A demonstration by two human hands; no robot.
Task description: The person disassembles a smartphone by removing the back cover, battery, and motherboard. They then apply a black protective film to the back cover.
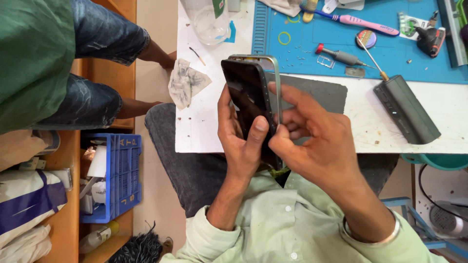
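Hands over lap, at white bench edge. Left hand [240, 139] cradles black glass-fronted phone with pale green metal frame [251, 100], thumb pressed on screen. Right hand [312, 139] pinches frame's right edge. We reckon: keep pressure even along seam, screen lifted slightly, no twisting.

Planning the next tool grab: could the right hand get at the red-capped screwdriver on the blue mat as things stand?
Probably yes. The right hand only pinches the phone's edge, and the bench between it and the red-capped screwdriver looks unobstructed; the left hand grips the phone.
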